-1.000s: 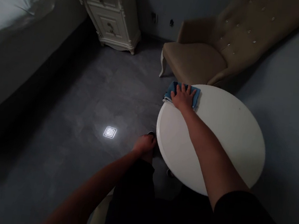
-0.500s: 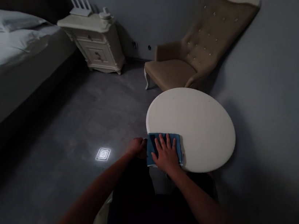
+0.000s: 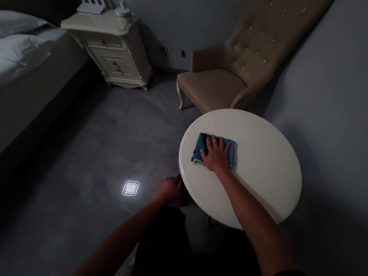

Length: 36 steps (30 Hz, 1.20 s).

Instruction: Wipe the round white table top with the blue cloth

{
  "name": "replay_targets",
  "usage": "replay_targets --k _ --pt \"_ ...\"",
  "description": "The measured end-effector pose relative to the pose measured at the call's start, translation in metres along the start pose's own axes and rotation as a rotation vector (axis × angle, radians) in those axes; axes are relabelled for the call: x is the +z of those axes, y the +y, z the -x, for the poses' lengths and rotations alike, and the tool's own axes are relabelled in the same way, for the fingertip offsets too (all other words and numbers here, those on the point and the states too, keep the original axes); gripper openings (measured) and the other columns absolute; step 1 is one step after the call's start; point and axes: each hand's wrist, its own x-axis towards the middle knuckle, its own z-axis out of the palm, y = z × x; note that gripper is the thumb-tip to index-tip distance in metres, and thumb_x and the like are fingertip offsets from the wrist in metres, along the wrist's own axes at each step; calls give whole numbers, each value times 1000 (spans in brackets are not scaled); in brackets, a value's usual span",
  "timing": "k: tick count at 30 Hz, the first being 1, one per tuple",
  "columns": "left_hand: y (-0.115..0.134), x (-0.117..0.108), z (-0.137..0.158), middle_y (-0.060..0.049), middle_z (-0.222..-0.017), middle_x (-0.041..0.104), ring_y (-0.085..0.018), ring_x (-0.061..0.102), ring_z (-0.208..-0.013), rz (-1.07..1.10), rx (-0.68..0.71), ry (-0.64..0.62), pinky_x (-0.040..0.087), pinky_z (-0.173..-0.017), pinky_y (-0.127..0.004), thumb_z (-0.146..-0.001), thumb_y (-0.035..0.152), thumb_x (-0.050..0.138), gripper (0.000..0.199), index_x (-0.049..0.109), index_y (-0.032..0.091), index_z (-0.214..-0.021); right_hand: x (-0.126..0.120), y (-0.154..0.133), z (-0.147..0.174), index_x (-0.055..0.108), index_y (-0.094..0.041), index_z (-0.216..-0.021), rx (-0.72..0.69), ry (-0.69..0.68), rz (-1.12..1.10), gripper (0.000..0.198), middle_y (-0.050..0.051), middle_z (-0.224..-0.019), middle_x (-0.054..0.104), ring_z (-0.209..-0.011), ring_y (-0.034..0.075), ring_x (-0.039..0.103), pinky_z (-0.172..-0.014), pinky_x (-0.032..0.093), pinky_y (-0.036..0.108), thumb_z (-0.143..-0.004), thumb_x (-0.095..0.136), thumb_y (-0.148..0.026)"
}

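My right hand (image 3: 216, 156) lies flat with its fingers spread on a folded blue cloth (image 3: 198, 152), pressing it against the top of a round white table (image 3: 261, 166). The cloth rests on the left part of the tabletop, in from the rim, and shows darker patches. Just outside the table's near left edge, my left hand (image 3: 167, 190) is closed low beside my knee. Whatever its curled fingers hold, if anything, is hidden.
A brown tufted armchair (image 3: 214, 87) stands behind the table, near the grey wall. At the back left, a white nightstand (image 3: 140, 55) bears a router with antennas (image 3: 92, 7). A bed (image 3: 6, 69) runs along the left. A bright square light pattern (image 3: 130, 188) shows on the floor.
My right hand has pushed the blue cloth forward and slightly right, from the near left rim further onto the tabletop. My left hand stays closed in nearly the same place.
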Motion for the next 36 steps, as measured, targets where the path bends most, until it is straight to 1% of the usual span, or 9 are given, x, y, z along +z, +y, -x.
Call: replay_targets --k 9,12,16,21,25,28,30,33,36 --pt "-11 -6 -17 -14 -121 88 -28 81 -111 8 -55 -35 52 -89 -35 -119 47 49 47 88 22 -109 -1 52 -206 40 -16 -188 121 69 46 85 19 -197 29 -178 56 23 -139 11 91 -120 30 -65" --pt "-11 -6 -19 -13 -119 89 -27 81 -110 9 -67 -42 50 -87 -34 -118 48 50 46 87 23 -104 4 63 -236 42 -16 -187 125 99 33 86 21 -196 32 -178 57 23 -137 7 94 -119 27 -67" --pt "-8 -10 -20 -13 -122 89 -27 81 -111 13 -57 -38 51 -88 -34 -119 46 50 46 87 22 -107 1 60 -230 41 -14 -187 119 103 53 86 20 -196 31 -179 56 21 -138 8 92 -120 26 -65" --pt "-2 -10 -17 -15 -126 89 -28 81 -113 7 -16 -8 53 -91 -35 -120 47 46 51 89 22 -112 -8 37 -157 43 -14 -187 105 68 42 82 17 -197 31 -180 53 23 -142 12 86 -119 32 -59" --pt "5 -7 -10 -16 -126 89 -29 83 -113 -3 14 5 55 -93 -35 -121 48 44 54 90 20 -114 -8 16 -57 43 -16 -187 36 19 43 82 13 -198 29 -182 51 21 -145 12 82 -118 34 -59" --pt "11 -5 -2 -17 -128 89 -31 84 -117 -4 20 3 56 -95 -36 -121 45 44 54 91 19 -119 1 6 33 42 -27 -189 -17 -10 40 83 2 -198 28 -185 46 17 -149 9 77 -116 34 -64" --pt "14 -4 3 -18 -131 89 -32 84 -120 4 31 5 57 -96 -36 -121 44 44 53 91 19 -122 9 1 96 40 -38 -189 -28 -32 28 82 -9 -196 30 -186 42 13 -152 2 71 -113 35 -68" --pt "15 -4 7 -19 -132 89 -33 84 -120 30 47 7 57 -95 -36 -121 44 46 53 91 19 -125 23 -3 179 38 -50 -188 -32 -89 -19 82 -20 -193 27 -188 34 1 -151 -21 60 -109 38 -72" --pt "15 -4 6 -20 -132 89 -32 84 -120 48 48 4 57 -97 -35 -121 43 48 51 92 18 -125 32 -2 227 40 -52 -186 -58 -128 -54 84 -25 -190 25 -187 30 -7 -147 -30 50 -105 43 -73"
